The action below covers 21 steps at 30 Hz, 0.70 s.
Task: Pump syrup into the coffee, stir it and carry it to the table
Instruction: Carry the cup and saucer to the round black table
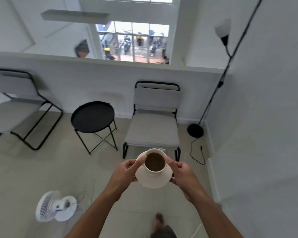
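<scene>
Open floor (46,169) lay before the round black table (92,117); flanking chairs, left (15,107) and right (152,124), and a floor fan (56,206) bounded the approach.

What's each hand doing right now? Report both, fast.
Left hand: closed on the left rim of the saucer, thumb by the coffee cup.
Right hand: closed on the saucer's right rim.

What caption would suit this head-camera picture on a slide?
Both hands, left hand and right hand, carry a white saucer with a white cup of coffee toward a round black side table.
</scene>
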{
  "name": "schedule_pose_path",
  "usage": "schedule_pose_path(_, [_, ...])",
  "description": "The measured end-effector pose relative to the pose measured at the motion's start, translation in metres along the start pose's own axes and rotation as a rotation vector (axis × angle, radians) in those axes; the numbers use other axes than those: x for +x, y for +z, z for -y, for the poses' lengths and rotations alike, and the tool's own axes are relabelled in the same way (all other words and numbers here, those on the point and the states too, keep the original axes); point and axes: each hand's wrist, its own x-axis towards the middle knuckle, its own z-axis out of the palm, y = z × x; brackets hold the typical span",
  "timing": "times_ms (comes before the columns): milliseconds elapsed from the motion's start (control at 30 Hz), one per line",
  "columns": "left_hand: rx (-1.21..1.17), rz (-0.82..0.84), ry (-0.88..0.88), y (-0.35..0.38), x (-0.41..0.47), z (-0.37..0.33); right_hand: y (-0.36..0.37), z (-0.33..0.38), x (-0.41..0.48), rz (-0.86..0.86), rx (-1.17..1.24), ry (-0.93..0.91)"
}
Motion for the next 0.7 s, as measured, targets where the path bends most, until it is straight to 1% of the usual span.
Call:
schedule_pose_path(133, [-0.045,-0.113,-0.005,-0.033,0.021,-0.005,0.035,0.02,0.048,0.126,-0.058,-0.003])
schedule_pose_path(433, [-0.146,-0.338,-0.055,-0.086,0.084,-0.026,0.106,0.07,0.156,0.281,-0.133,0.004])
schedule_pose_path(600, [-0.191,-0.415,-0.063,-0.113,0.121,-0.037,0.137,0.101,0.202,0.344,-0.175,-0.008])
schedule_pose_path(700, [-0.203,-0.433,-0.062,-0.128,0.14,-0.045,0.155,0.114,0.23,0.389,-0.249,-0.018])
